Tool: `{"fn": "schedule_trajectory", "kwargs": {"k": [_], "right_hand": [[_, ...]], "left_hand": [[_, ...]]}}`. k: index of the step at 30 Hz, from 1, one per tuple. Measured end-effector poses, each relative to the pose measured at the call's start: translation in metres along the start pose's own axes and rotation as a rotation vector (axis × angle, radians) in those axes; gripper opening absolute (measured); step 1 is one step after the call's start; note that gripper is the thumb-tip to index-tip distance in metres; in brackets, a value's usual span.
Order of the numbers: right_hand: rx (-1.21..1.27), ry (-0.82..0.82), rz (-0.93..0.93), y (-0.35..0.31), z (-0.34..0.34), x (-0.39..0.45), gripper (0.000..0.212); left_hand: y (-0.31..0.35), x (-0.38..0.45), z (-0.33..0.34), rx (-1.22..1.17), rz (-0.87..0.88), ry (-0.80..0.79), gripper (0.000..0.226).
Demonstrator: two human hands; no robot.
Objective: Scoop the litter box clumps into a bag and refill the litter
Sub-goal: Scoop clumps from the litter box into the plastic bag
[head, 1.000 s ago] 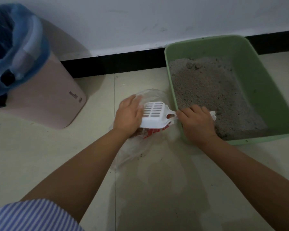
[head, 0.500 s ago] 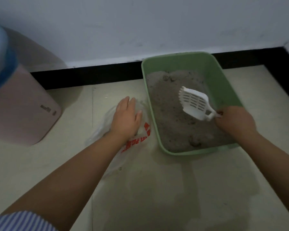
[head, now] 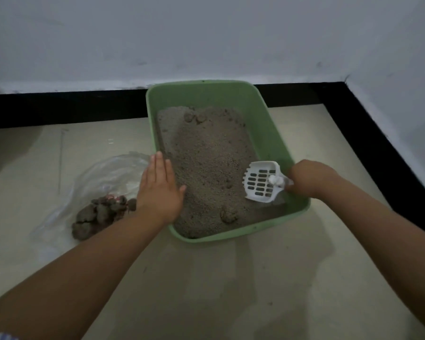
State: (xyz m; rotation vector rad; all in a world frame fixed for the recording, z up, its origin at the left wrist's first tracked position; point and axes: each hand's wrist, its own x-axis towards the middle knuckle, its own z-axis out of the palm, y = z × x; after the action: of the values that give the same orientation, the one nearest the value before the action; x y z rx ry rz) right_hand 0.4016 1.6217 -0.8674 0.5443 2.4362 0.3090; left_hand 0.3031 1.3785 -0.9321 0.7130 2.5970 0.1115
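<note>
Gripping the handle of a white slotted plastic litter scoop (head: pixel 261 182), the right hand (head: pixel 309 179) has its fingers curled round it at about four o'clock in the rectangular green plastic litter box (head: pixel 272 123). The scoop's slotted pan tilts over the right near corner of the box, its lower edge down at the grey granular litter (head: pixel 206 153); whether it is dug in cannot be told. The left hand (head: pixel 160 187) lies flat, palm down, fingers straight and close together pointing toward twelve o'clock, over the left rim of the box at about eight o'clock; whether it presses on the rim cannot be told.

Several lumps show in the litter: a rounded clump (head: pixel 228 214) near the front wall at six o'clock, and two more at the far end, around eleven o'clock. To the left of the box, at nine o'clock from it, a crumpled clear plastic bag (head: pixel 103 173) lies open on the pale tiled floor (head: pixel 231 290), with a heap of dark grey clumps (head: pixel 98 214) on it, just beside the left wrist. A black skirting board (head: pixel 59 109) runs along the white wall (head: pixel 206 33) behind the box.
</note>
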Motion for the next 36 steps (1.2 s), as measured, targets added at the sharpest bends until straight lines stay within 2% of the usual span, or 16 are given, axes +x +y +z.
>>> {"fn": "schedule_trajectory", "kwargs": {"k": [4,8,11,15,21,29,31,34,36], "right_hand": [[0.038,-0.014,-0.108,0.002,0.011,0.013,0.040],[0.071,-0.051,-0.127,0.002,0.017,0.020,0.025],[0.035,-0.025,-0.091,0.008,0.007,0.017,0.031],[-0.112,0.024,-0.029,0.021,-0.006,0.020,0.025],[-0.307,0.044,-0.254,0.007,-0.018,0.022,0.021],[-0.044,0.049,-0.351,0.000,0.019,0.023,0.029],[0.063,0.060,-0.370,-0.013,0.031,0.024,0.029],[0.179,0.064,-0.395,-0.045,0.045,0.027,0.016],[0.212,0.069,-0.390,-0.060,0.051,0.029,0.025]], "left_hand": [[-0.001,0.000,0.004,0.001,0.004,0.035,0.069],[0.001,0.001,0.004,0.008,0.004,0.035,0.068],[0.001,0.001,0.004,0.015,-0.006,0.043,0.066],[0.003,0.002,0.004,0.039,-0.013,0.048,0.066],[0.003,0.002,0.004,0.023,-0.008,0.049,0.065],[0.001,0.003,0.006,-0.029,0.007,0.070,0.064],[0.001,0.002,0.006,-0.051,0.010,0.074,0.063],[0.001,0.002,0.007,-0.058,0.008,0.082,0.063],[0.002,0.002,0.007,-0.054,0.008,0.093,0.062]]}}
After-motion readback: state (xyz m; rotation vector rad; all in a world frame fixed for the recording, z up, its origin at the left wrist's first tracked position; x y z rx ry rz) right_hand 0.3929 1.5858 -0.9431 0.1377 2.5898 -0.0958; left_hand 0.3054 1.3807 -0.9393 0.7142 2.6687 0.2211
